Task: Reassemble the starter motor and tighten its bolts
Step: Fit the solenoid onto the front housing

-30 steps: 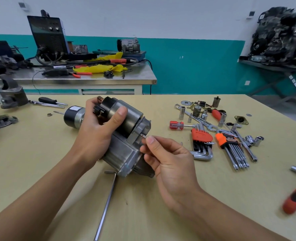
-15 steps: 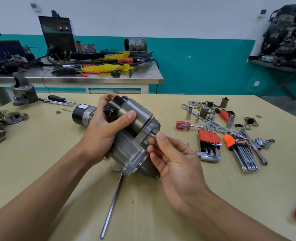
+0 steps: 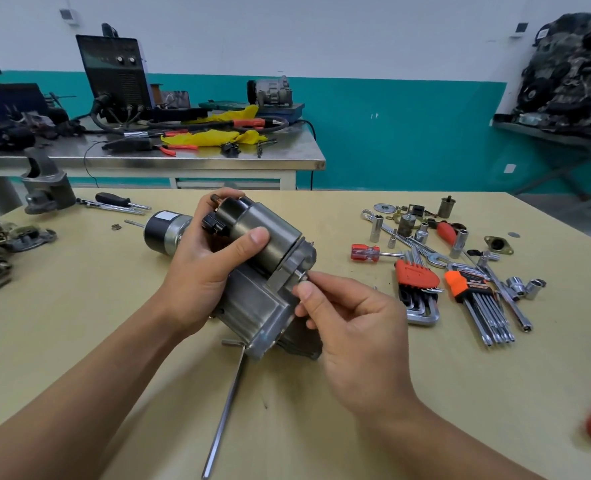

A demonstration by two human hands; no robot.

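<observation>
Starting a bolt [image 3: 302, 276] by hand in the starter motor [image 3: 252, 306], tilted over the table [image 3: 79, 323].
Your left hand [image 3: 204, 268] grips its upper cylinder; your right hand [image 3: 349, 317] pinches the bolt. Seat it square, turn lightly, avoid cross-threading.

One starter motor [image 3: 252, 306], one bolt [image 3: 302, 276], two hands (left hand [image 3: 204, 268], right hand [image 3: 353, 323]), two orange hex-key sets [image 3: 417, 277] [image 3: 467, 284], one stubby red screwdriver [image 3: 365, 252], one black-handled screwdriver [image 3: 112, 199], two counters [image 3: 79, 323] [image 3: 287, 161].
</observation>
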